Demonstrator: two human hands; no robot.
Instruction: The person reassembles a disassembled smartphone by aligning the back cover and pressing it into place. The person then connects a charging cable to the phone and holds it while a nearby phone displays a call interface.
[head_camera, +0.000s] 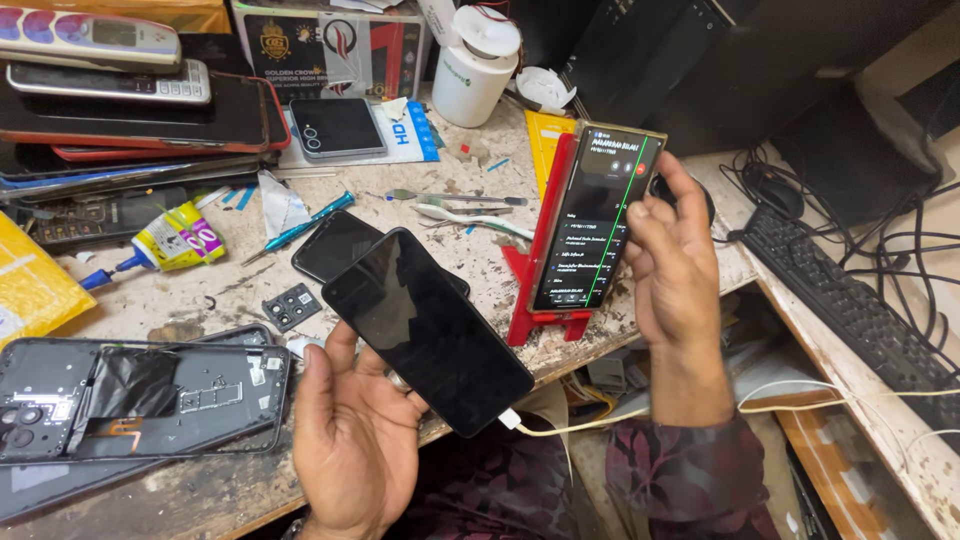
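left hand (345, 430) cradles a dark phone (428, 330) on its charging cable (560, 428), screen up for viewing; right hand (672, 262) grips a lit phone (597, 218) above the worktop (470, 255), tilted to read.

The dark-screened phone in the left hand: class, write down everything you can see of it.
The phone is a slim black slab with rounded corners and a glossy, unlit glass face that shows faint reflections. It lies face up and tilted diagonally across the left hand, resting on the palm and fingers above the worn workbench edge. A white cable is plugged into its lower end. No cracks are visible.
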